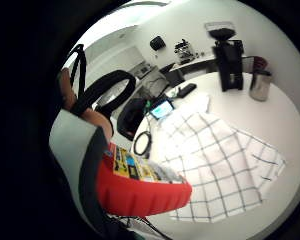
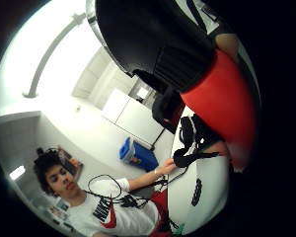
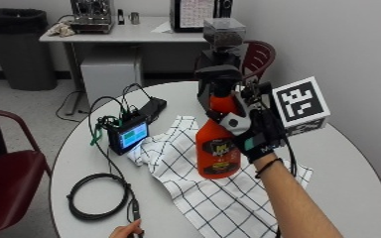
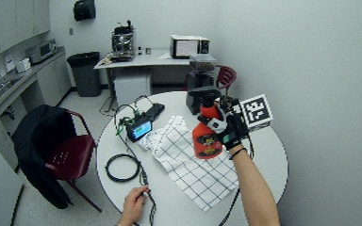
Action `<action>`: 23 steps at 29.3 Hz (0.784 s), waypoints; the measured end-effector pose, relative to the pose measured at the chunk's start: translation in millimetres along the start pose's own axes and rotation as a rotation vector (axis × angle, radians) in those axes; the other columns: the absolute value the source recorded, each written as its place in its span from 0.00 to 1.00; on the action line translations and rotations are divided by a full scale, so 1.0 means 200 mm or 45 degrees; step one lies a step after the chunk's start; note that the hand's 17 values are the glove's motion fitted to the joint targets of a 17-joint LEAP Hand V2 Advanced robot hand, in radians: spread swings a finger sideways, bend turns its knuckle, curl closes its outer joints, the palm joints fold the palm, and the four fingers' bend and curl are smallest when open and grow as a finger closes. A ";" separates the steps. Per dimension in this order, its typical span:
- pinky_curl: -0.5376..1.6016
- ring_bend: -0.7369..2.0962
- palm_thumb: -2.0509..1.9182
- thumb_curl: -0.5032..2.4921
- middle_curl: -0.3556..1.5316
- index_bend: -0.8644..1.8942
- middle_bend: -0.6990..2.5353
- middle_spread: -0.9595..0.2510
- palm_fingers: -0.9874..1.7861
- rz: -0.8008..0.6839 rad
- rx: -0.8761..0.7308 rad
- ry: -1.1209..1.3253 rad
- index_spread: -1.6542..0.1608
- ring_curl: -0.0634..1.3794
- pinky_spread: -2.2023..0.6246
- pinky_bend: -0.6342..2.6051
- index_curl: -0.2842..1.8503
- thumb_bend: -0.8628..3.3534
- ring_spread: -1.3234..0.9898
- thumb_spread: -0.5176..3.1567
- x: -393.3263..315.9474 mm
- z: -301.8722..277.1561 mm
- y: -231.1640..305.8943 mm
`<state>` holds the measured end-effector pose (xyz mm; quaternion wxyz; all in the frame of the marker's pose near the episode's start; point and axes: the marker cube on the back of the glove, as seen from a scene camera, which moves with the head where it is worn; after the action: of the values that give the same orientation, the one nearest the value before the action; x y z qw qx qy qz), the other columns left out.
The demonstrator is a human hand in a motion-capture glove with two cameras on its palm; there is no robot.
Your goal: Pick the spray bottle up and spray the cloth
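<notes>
We see the black-gloved right hand (image 3: 260, 130) grasping the neck of the red plastic spray bottle with a black trigger head (image 3: 218, 144), holding it upright over the white checked cloth (image 3: 226, 191) spread on the round white table (image 3: 349, 168). The bare left hand (image 3: 126, 230) rests at the table's edge beside a coiled black cable (image 3: 98, 196).

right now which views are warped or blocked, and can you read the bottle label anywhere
Both palm views bulge round, with black edges; in the thumb side one the spray bottle blocks much of the scene; the little finger side one shows the checked cloth curved. The outside view is straight, but the bottle's label is too blurred to read.
</notes>
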<state>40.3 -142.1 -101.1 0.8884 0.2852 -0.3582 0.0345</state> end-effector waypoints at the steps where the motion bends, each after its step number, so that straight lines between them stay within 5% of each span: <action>1: 0.45 0.49 0.76 0.34 0.44 0.34 0.36 0.72 0.78 0.003 0.001 -0.021 0.76 0.36 0.71 0.40 0.24 0.20 0.52 0.39 0.01 0.03 0.01; 23: 0.45 0.48 0.76 0.33 0.44 0.35 0.37 0.72 0.77 0.078 -0.152 -0.236 0.75 0.36 0.71 0.39 0.24 0.20 0.52 0.40 0.16 0.58 0.29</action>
<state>-23.1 -160.2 15.8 0.8653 0.2226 -0.4489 0.0138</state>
